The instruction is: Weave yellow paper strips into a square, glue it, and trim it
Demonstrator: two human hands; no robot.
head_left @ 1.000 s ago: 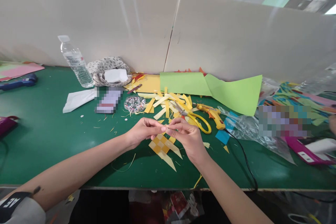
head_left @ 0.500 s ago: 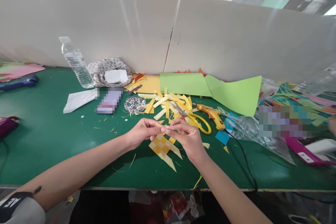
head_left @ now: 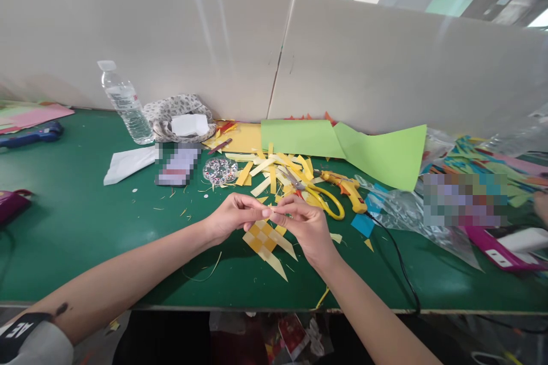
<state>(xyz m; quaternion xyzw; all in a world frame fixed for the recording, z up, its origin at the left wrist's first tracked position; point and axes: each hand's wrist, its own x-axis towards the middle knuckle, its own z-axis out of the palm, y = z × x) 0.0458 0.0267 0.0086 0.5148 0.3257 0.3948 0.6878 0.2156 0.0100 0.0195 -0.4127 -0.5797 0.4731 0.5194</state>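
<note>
My left hand (head_left: 237, 218) and my right hand (head_left: 302, 225) meet at the fingertips over the middle of the table. Both are closed in a pinch at the upper end of a woven paper piece (head_left: 259, 238). Yellow and cream strips cross in a checker pattern on it, and pointed cream tails stretch toward the table's front edge. My fingers cover its top, so the exact grip is hidden. Just beyond lie loose yellow paper strips (head_left: 273, 177), yellow-handled scissors (head_left: 327, 199) and a yellow glue gun (head_left: 349, 187).
Green paper sheets (head_left: 303, 137) lean by the grey partition (head_left: 171, 40). Leftward are a water bottle (head_left: 124, 102), a spotted cloth pouch (head_left: 180, 108), a white tissue (head_left: 128, 165) and a clear dish (head_left: 220, 171). Plastic wrap (head_left: 411, 211) and a black cord (head_left: 398, 256) lie rightward; another person's hand (head_left: 542, 205) shows there.
My fingertips have shifted very slightly against each other at the pinch. Everything else on the table stays in place.
</note>
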